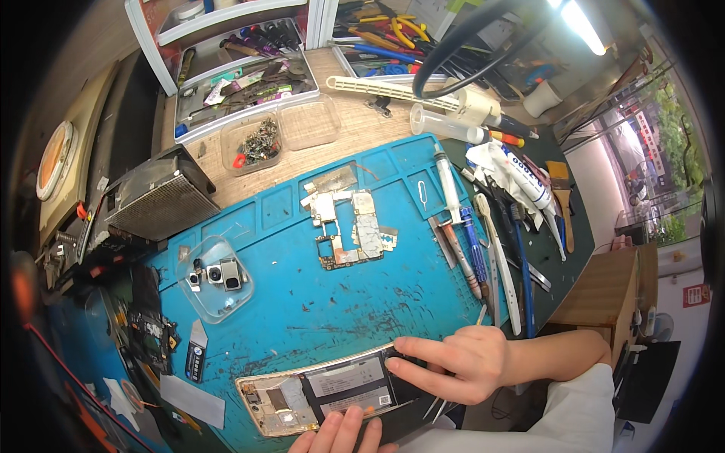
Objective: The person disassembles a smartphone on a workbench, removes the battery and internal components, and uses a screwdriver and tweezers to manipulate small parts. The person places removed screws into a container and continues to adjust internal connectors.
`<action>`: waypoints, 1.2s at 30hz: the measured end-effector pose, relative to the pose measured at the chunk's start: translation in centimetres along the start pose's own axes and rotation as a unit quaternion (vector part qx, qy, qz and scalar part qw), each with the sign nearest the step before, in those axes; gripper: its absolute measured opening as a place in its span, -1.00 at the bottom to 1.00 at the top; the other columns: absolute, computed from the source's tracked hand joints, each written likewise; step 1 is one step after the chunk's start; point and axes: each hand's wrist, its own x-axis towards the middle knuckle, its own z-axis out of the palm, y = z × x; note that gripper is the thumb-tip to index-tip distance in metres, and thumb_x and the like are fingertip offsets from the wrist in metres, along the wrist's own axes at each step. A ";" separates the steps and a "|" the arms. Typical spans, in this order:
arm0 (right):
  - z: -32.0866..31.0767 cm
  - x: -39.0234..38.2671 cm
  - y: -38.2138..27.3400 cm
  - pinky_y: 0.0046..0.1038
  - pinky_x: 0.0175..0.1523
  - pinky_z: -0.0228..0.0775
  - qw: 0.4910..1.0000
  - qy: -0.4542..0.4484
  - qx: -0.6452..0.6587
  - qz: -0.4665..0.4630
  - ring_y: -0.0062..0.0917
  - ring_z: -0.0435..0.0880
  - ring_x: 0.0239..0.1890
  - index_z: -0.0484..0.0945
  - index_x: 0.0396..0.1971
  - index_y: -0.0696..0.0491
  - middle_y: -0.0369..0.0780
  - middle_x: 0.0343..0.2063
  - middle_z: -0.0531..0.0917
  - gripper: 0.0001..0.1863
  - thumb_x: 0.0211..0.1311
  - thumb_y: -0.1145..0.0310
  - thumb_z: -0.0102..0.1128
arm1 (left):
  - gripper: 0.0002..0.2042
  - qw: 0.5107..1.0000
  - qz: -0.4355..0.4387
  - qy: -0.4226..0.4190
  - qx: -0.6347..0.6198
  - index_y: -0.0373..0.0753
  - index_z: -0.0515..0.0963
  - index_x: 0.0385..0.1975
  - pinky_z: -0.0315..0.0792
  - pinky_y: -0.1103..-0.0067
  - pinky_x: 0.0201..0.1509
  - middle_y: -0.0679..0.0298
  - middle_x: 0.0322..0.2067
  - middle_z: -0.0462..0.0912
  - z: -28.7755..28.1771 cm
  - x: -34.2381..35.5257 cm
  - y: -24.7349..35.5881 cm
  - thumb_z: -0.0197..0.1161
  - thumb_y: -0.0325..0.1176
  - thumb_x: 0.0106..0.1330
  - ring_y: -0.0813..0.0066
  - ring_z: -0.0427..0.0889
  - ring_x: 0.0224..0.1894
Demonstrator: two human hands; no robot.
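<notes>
An opened phone body [272, 404], with a dark battery [340, 381] and pale metal at one end, lies along the mat's lower edge. My left hand [340, 434] comes up from below, its closed fingertips on the phone's near edge; its thumb is hidden. My right hand [449, 366] has two fingertips on the phone's right end, while its other fingers curl around what looks like slim metal tweezers [432, 409], whose prongs show beneath. Above the phone, logic boards [355, 230] rest on the blue mat [279, 302]. A clear tray of camera modules [223, 275] is left of them.
Syringe [451, 189], brushes [504, 264] and tubes [529, 181] crowd the right side. Parts boxes [249, 143] and tool trays [242, 83] stand behind. A metal box [166, 196], dark phone parts [151, 325] and a blade tool [195, 351] are at left. A cable loop [430, 68] hangs overhead.
</notes>
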 end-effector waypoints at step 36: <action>0.6 -0.4 0.2 -0.70 -0.57 0.08 0.999 0.016 -0.013 -0.024 -0.80 0.34 -0.61 0.84 -0.08 0.06 -0.21 -0.05 0.84 -0.61 0.04 0.38 0.29 | -0.62 1.000 0.005 -0.006 0.011 -0.09 0.76 0.07 0.36 0.38 0.31 0.14 0.15 0.77 0.0 0.0 0.2 0.16 0.01 0.59 0.26 0.69 0.17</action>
